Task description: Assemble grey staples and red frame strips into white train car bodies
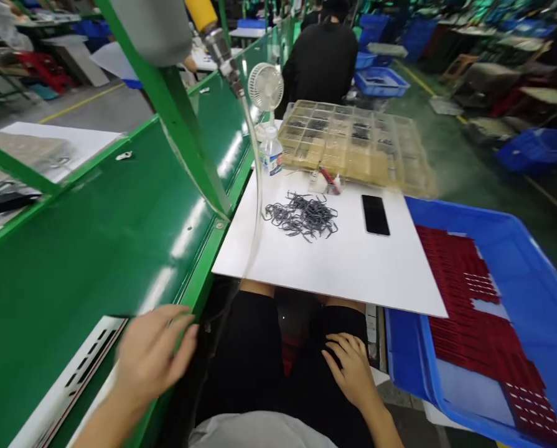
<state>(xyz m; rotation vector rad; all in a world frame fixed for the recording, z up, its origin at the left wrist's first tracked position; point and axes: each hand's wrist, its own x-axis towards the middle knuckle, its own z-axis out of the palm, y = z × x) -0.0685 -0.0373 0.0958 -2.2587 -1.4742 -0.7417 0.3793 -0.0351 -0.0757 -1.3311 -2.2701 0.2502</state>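
Left hand, blurred, and right hand, on the lap, held nothing, fingers apart; a careless sweep could scatter wire clips off the white board.

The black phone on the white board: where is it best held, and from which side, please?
Probably the two long edges of the phone, pinched by the right hand from above and the near side. It lies flat on the white board, so only its thin edges offer a hold.
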